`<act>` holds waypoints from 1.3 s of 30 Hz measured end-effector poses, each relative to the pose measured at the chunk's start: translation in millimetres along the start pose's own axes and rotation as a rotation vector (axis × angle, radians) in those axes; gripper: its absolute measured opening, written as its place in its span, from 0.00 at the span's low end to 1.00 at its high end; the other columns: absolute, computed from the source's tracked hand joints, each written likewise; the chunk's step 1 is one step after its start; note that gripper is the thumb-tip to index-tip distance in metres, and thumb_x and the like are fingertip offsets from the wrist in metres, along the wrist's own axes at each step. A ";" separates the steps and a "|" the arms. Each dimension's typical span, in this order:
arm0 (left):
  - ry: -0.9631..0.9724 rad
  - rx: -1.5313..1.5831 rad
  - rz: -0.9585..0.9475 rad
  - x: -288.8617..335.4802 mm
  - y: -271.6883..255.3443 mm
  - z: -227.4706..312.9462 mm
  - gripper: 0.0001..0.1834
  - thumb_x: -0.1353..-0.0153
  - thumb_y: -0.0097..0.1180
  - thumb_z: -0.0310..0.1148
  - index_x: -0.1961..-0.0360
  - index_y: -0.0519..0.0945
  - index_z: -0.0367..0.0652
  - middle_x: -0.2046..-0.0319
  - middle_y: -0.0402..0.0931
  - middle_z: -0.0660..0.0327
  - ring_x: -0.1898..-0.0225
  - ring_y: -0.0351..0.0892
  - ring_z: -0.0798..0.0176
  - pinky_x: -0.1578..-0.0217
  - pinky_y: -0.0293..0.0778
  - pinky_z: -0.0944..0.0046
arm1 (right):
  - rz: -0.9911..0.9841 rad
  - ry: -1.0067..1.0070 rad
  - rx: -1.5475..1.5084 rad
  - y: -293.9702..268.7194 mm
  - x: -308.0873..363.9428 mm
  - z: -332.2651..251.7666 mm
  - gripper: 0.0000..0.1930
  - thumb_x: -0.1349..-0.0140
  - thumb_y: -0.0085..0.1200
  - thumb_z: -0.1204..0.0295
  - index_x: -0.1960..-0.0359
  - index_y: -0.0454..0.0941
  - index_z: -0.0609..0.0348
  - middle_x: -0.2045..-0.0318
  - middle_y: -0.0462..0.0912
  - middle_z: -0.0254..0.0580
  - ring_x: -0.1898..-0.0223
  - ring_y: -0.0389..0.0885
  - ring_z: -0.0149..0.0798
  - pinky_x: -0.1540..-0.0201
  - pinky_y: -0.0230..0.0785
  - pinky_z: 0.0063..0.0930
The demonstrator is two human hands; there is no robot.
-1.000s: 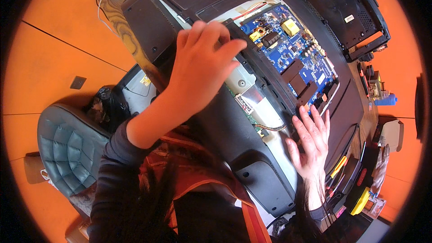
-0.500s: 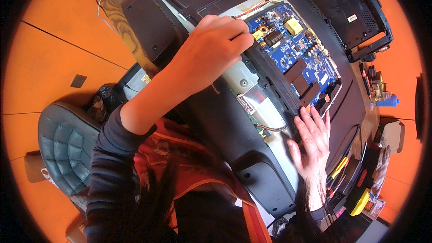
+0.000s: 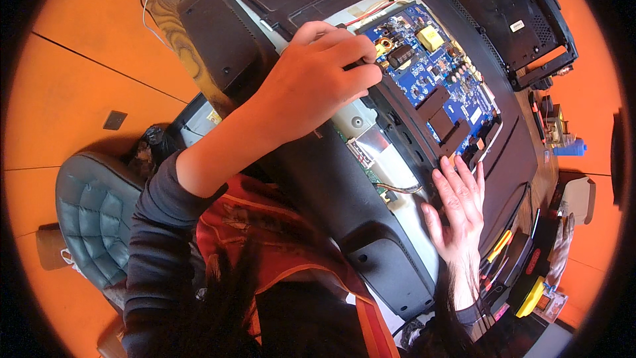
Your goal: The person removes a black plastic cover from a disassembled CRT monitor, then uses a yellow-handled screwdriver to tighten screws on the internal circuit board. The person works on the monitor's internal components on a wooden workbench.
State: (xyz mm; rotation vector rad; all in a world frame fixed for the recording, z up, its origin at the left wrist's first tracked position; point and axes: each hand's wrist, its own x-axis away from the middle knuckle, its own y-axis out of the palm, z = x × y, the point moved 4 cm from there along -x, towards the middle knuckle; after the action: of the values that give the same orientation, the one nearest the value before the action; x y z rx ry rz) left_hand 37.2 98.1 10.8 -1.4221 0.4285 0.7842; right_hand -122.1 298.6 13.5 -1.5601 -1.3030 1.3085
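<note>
I see black tray holding blue board, right of curled left hand, grip unclear; above flat-spread, empty right hand.

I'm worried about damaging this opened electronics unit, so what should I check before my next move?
1. Left hand's hold near the black frame's upper end: cannot tell, fingertips hidden.
2. Right hand placed by the black frame's lower end: ok.
3. Blue circuit board's face mostly uncovered by hands: ok.
4. Dark cable unplugged: cannot tell.
5. Yellow-handled tool off the dark housing: ok.
6. Power disconnected: cannot tell.
</note>
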 end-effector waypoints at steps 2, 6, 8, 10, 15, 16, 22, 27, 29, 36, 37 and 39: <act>0.017 0.016 -0.016 -1.5 2.9 0.7 0.13 0.57 0.65 0.29 0.68 0.78 0.45 0.65 0.75 0.64 0.58 0.75 0.57 0.52 0.68 0.57 | 0.000 -0.001 -0.001 0.0 0.1 -0.1 0.24 0.50 0.63 0.67 0.48 0.78 0.55 0.44 0.76 0.43 0.38 0.68 0.47 0.33 0.43 0.60; 0.022 0.066 -0.054 -4.7 6.9 -0.9 0.13 0.57 0.65 0.27 0.67 0.78 0.44 0.67 0.74 0.63 0.59 0.75 0.56 0.54 0.69 0.56 | 0.001 -0.002 -0.006 -0.8 0.5 -1.0 0.24 0.50 0.64 0.69 0.49 0.78 0.56 0.45 0.76 0.43 0.38 0.68 0.47 0.33 0.43 0.60; 0.012 0.097 -0.064 -5.7 7.0 -1.4 0.13 0.57 0.65 0.26 0.67 0.77 0.44 0.67 0.74 0.62 0.59 0.75 0.55 0.56 0.70 0.57 | 0.008 -0.005 0.004 -2.0 0.6 -1.8 0.23 0.50 0.63 0.69 0.49 0.78 0.56 0.45 0.76 0.44 0.39 0.69 0.47 0.33 0.43 0.60; 0.000 0.122 -0.075 -6.1 6.8 -1.3 0.13 0.57 0.65 0.26 0.67 0.77 0.43 0.67 0.75 0.62 0.60 0.75 0.54 0.57 0.71 0.57 | 0.027 -0.013 -0.001 -3.5 0.3 -2.5 0.23 0.50 0.63 0.68 0.49 0.78 0.56 0.45 0.76 0.45 0.39 0.69 0.48 0.33 0.43 0.60; 0.003 0.120 -0.084 -5.2 6.7 -1.1 0.14 0.57 0.65 0.25 0.67 0.78 0.41 0.66 0.76 0.59 0.60 0.76 0.54 0.57 0.72 0.58 | 0.038 -0.051 0.006 -4.9 -1.5 -2.0 0.20 0.43 0.58 0.68 0.49 0.77 0.60 0.44 0.74 0.52 0.37 0.66 0.52 0.34 0.46 0.59; 0.012 0.130 -0.082 -5.0 7.0 -0.4 0.14 0.57 0.65 0.25 0.66 0.78 0.41 0.65 0.76 0.59 0.59 0.76 0.54 0.57 0.72 0.58 | 0.089 -0.068 -0.027 -8.0 -1.8 -1.4 0.20 0.44 0.58 0.68 0.49 0.77 0.62 0.45 0.74 0.55 0.38 0.67 0.54 0.34 0.47 0.58; -0.019 0.138 -0.085 -7.7 6.4 -0.6 0.15 0.59 0.64 0.21 0.66 0.78 0.40 0.65 0.75 0.60 0.59 0.75 0.54 0.58 0.72 0.59 | 0.355 0.104 -0.072 -49.9 8.5 18.1 0.16 0.43 0.55 0.74 0.52 0.78 0.63 0.46 0.75 0.55 0.40 0.70 0.54 0.37 0.58 0.47; -0.055 0.130 -0.113 -10.1 5.3 2.7 0.14 0.59 0.64 0.19 0.68 0.78 0.39 0.66 0.75 0.59 0.61 0.74 0.54 0.60 0.71 0.61 | 0.279 0.268 -0.168 -52.4 20.7 31.4 0.23 0.48 0.63 0.70 0.48 0.77 0.54 0.42 0.72 0.52 0.40 0.70 0.52 0.41 0.65 0.40; -0.064 0.105 -0.105 -9.4 5.2 3.5 0.14 0.59 0.64 0.18 0.68 0.78 0.38 0.66 0.75 0.59 0.61 0.74 0.54 0.60 0.71 0.61 | 0.249 0.338 -0.228 -38.2 23.8 37.5 0.30 0.50 0.66 0.65 0.42 0.72 0.50 0.38 0.66 0.54 0.40 0.70 0.54 0.42 0.67 0.41; -0.053 0.081 -0.099 -7.2 5.6 2.7 0.14 0.58 0.65 0.18 0.67 0.79 0.39 0.66 0.76 0.58 0.61 0.75 0.55 0.59 0.71 0.62 | 0.236 0.293 -0.258 -16.6 29.4 46.3 0.31 0.48 0.63 0.71 0.39 0.68 0.48 0.38 0.64 0.56 0.40 0.69 0.56 0.42 0.68 0.41; -0.045 0.085 -0.094 -7.2 6.1 2.1 0.14 0.58 0.66 0.18 0.67 0.79 0.39 0.66 0.76 0.58 0.61 0.75 0.55 0.59 0.71 0.62 | 0.236 0.275 -0.248 -16.7 28.2 46.5 0.31 0.47 0.62 0.71 0.39 0.68 0.48 0.38 0.63 0.56 0.40 0.68 0.56 0.42 0.68 0.41; -0.038 0.095 -0.086 -6.9 6.3 1.3 0.15 0.58 0.66 0.18 0.67 0.79 0.39 0.66 0.77 0.58 0.61 0.75 0.55 0.59 0.71 0.62 | 0.218 0.255 -0.245 -15.6 24.8 46.4 0.30 0.47 0.62 0.71 0.39 0.68 0.47 0.37 0.62 0.55 0.39 0.67 0.56 0.42 0.68 0.41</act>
State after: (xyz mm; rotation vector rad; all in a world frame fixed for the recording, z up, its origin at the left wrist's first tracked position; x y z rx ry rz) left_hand 27.8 97.6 11.2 -1.3265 0.3684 0.7115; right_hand -171.4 322.5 10.9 -2.0144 -1.1912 1.0606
